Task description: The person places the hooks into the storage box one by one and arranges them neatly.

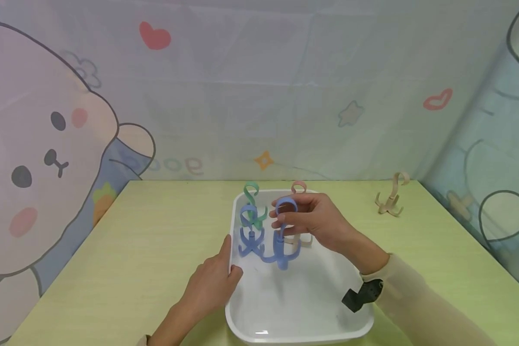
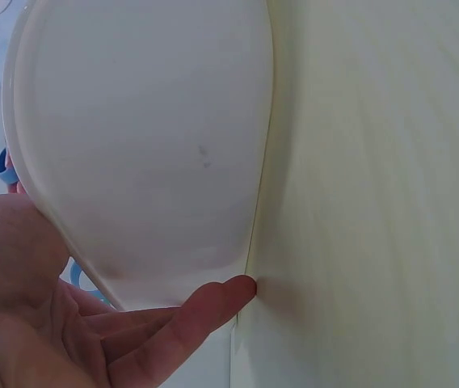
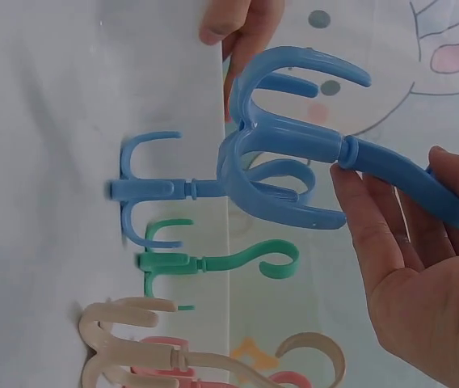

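My right hand [image 1: 326,223] grips a blue multi-prong hanging hook [image 1: 281,252] by its curved top, prongs downward, above a white tray [image 1: 304,302]. In the right wrist view the fingers wrap the held hook's [image 3: 294,139] curved end. Inside the tray stand a second blue hook [image 1: 252,245], a green hook [image 1: 252,188], a pink hook [image 1: 300,184] and a beige hook [image 3: 136,354], partly hidden behind the right hand in the head view. At the tray's left side my left hand [image 1: 209,278] holds the rim, thumb on top and fingers along the outer wall [image 2: 149,162].
Another beige hook [image 1: 389,204] stands on the light green table [image 1: 164,230] near its far right corner. Behind the table hangs a printed cloth backdrop [image 1: 259,96]. A black wrist camera [image 1: 363,294] sits on the right sleeve, over the tray's right edge.
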Tool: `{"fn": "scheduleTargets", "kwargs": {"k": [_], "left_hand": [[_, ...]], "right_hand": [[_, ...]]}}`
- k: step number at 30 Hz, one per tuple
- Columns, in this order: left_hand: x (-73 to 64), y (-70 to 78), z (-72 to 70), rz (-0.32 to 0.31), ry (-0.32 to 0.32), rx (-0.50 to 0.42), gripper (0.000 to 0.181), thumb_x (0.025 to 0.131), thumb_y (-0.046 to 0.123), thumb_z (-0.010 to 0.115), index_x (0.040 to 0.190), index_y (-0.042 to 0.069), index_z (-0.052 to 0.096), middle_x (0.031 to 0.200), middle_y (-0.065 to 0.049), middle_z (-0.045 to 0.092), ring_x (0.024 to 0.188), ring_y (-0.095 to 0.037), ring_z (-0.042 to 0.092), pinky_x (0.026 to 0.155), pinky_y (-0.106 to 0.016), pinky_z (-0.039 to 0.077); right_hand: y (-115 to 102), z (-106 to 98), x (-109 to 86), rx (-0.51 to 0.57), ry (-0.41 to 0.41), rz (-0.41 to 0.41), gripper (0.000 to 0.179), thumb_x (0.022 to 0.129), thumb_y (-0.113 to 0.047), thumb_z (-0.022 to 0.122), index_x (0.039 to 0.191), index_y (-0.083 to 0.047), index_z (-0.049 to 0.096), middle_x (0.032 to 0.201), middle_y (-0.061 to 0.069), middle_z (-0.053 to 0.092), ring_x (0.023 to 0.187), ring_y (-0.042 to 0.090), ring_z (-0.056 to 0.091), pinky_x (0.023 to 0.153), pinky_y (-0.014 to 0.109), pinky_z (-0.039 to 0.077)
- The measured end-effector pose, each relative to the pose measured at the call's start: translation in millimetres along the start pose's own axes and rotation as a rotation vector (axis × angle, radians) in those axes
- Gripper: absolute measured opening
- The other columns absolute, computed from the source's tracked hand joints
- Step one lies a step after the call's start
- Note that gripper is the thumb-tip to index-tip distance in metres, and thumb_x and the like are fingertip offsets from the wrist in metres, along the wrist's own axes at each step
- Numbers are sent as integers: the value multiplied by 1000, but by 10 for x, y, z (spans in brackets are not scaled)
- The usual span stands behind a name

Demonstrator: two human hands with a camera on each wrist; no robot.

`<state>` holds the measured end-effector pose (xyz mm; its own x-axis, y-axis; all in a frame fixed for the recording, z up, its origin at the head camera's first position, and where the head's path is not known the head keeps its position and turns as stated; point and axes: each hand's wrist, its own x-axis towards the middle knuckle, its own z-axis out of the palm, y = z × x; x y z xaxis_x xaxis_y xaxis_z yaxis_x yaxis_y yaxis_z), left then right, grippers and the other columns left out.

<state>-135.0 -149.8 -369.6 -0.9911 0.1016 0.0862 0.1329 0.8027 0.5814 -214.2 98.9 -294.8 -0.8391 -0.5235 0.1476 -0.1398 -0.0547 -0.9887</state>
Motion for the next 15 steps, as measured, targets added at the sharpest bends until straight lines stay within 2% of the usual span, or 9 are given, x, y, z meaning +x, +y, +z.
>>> {"fn": "scheduleTargets", "kwargs": {"k": [7, 13, 15], "left_hand": [[-2, 0, -9, -9, -2, -2, 76, 95, 17, 54, 164, -4, 29, 133, -27, 68, 73, -20, 61, 58, -33, 48], [-9, 2, -14, 4, -3, -10, 77, 95, 18, 54, 164, -4, 28, 131, -27, 69, 72, -21, 62, 57, -34, 48], [-12, 1, -14, 6, -2, -8, 77, 95, 18, 54, 164, -4, 28, 132, -27, 69, 73, -21, 62, 58, -34, 49]], "right_hand": [[46, 72, 12, -44, -23, 10, 43, 93, 2, 74, 131, 16, 62, 105, 4, 81, 93, 20, 80, 86, 43, 63], [126, 117, 22, -40, -31, 39, 43, 92, 3, 73, 131, 17, 61, 108, 12, 81, 94, 20, 80, 88, 45, 62], [144, 139, 26, -37, -31, 53, 43, 92, 4, 74, 132, 17, 61, 108, 11, 81, 94, 20, 80, 88, 46, 62]]}}
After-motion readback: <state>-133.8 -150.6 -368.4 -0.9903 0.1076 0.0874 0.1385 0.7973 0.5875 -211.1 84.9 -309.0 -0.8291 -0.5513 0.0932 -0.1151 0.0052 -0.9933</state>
